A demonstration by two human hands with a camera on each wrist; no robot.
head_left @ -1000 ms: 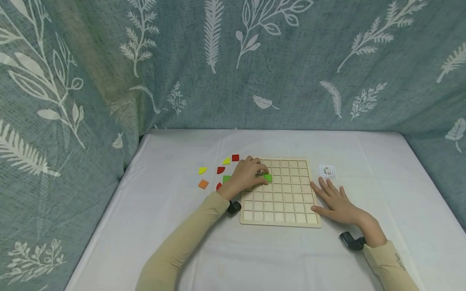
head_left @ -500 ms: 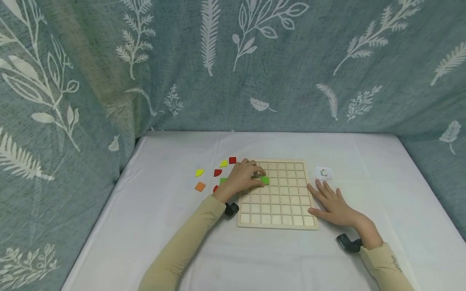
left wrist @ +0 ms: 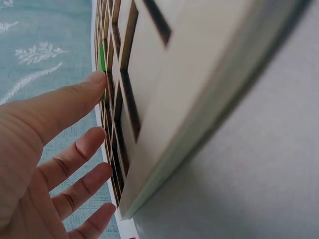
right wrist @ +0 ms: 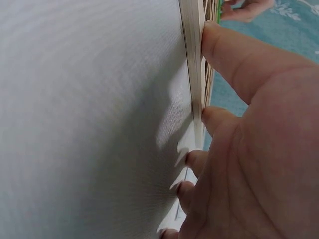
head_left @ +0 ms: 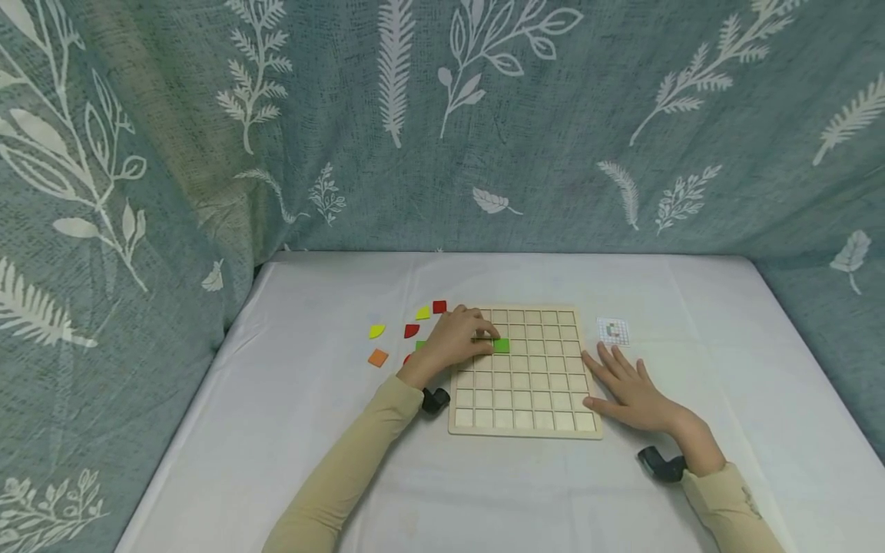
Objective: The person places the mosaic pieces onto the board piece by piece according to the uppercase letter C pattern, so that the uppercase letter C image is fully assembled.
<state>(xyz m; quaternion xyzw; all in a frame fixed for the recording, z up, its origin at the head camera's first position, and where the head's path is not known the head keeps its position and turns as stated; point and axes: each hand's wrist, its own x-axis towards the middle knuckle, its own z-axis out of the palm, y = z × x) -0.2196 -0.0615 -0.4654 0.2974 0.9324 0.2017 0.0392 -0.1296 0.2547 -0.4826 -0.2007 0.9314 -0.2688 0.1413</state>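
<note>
Counting one gridded board (head_left: 523, 399), just right of frame centre on white counter (head_left: 484, 491). Seeing one green square (head_left: 502, 346) in board's upper left, with left hand (head_left: 452, 338) half-bent at it, can't tell if pinching. Got right hand (head_left: 636, 399) at board's right edge, fingers spread, holding nothing. Plus, centre-left: two yellow pieces (head_left: 376, 331), three red pieces (head_left: 411, 331), one orange square (head_left: 378, 358), one half-hidden green piece (head_left: 419, 346). Centre-right: one card (head_left: 612, 331).

Tile (head_left: 502, 346) on board (head_left: 524, 400), card (head_left: 612, 331) right, pieces (head_left: 411, 331) left

leaf-print curtain (head_left: 567, 146) behind white-clothed table (head_left: 512, 491)
</note>
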